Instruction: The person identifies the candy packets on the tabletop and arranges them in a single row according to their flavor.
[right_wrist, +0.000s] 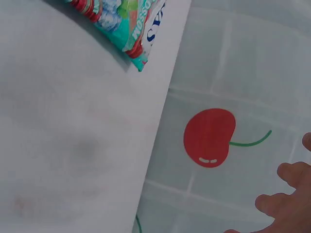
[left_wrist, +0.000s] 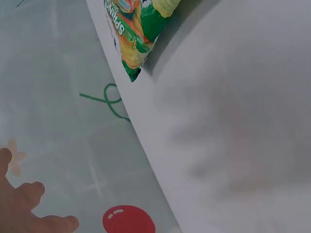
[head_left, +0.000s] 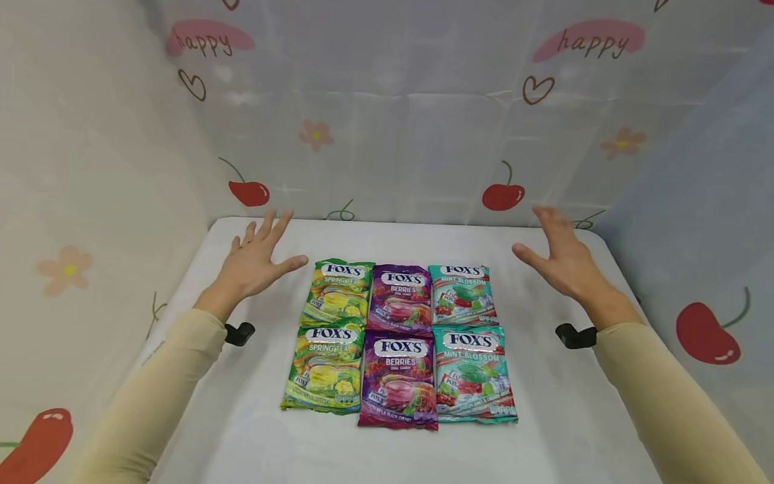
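Along its back edge, the white table (head_left: 254, 440) is meeting a cherry-printed curtain (head_left: 399, 161), and strips of tabletop are running behind, in front of and on both sides of a block of six candy bags. Two Fox's Spring Tea bags (head_left: 326, 370) are lying on the left, two Fox's Berries bags (head_left: 399, 383) in the middle and two Fox's Mint Blossom bags (head_left: 474, 376) on the right, neighbours sitting close together. The left hand (head_left: 250, 262) is hovering beside the Spring Tea column, the right hand (head_left: 568, 262) beyond the Mint Blossom column; both are reaching toward the back, thumbs pointing inward, fingers extending loosely and holding nothing.
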### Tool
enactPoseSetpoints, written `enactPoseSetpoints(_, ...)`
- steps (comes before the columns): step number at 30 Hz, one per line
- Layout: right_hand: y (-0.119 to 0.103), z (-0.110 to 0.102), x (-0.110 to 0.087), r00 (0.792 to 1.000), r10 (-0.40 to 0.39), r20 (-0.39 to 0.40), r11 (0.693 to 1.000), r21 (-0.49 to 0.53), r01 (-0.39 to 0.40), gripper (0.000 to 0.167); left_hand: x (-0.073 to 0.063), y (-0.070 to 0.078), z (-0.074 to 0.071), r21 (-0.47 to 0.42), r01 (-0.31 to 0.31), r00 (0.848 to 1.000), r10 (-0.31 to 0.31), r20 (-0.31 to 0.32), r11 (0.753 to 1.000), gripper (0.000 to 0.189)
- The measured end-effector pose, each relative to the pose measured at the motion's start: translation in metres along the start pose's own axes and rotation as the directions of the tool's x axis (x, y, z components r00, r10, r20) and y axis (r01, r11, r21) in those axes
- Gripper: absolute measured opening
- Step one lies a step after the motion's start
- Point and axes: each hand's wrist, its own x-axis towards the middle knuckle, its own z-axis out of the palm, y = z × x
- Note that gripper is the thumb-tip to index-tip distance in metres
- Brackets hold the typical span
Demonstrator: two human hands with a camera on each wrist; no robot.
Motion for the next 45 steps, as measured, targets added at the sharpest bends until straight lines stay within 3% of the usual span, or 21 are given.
enactPoseSetpoints(10, -0.021, 0.025, -0.004, 1.000, 0.017, 0.006, 0.980, 0.197, -0.018, 0.089, -0.001, 0.007, 0.016, -0.157, -0.002, 0.999, -0.005, -0.042, 0.988, 0.099)
enactPoseSetpoints(14, -0.031, 0.034, -0.002, 1.000, 0.004, 0.006, 0.960, 0.279, -0.006, 0.081, -0.001, 0.009, 0.021, -0.259, -0.010, 0.998, -0.008, -0.067, 0.966, 0.090)
enactPoseSetpoints(19, -0.042, 0.050, 0.000, 1.000, -0.004, 0.003, 0.924, 0.382, 0.002, 0.075, -0.001, 0.011, 0.032, -0.354, 0.003, 0.999, -0.015, -0.032, 0.935, 0.083)
enactPoseSetpoints(27, -0.061, 0.085, 0.006, 0.999, -0.036, 0.035, 0.831, 0.557, 0.011, 0.066, 0.001, 0.010, 0.049, -0.446, 0.053, 0.999, -0.044, 0.030, 0.894, 0.087)
enactPoseSetpoints(35, -0.084, 0.112, 0.012, 0.992, -0.054, 0.113, 0.685, 0.727, -0.046, 0.062, 0.000, 0.013, 0.062, -0.452, 0.149, 0.988, -0.115, 0.101, 0.880, 0.094)
enactPoseSetpoints(39, -0.096, 0.123, 0.013, 0.986, -0.032, 0.165, 0.634, 0.766, -0.108, 0.064, 0.001, 0.012, 0.072, -0.451, 0.186, 0.982, -0.151, 0.113, 0.873, 0.094)
enactPoseSetpoints(45, -0.116, 0.138, 0.014, 0.972, -0.014, 0.235, 0.579, 0.794, -0.184, 0.067, 0.002, 0.010, 0.081, -0.536, 0.232, 0.973, -0.190, 0.134, 0.812, 0.087)
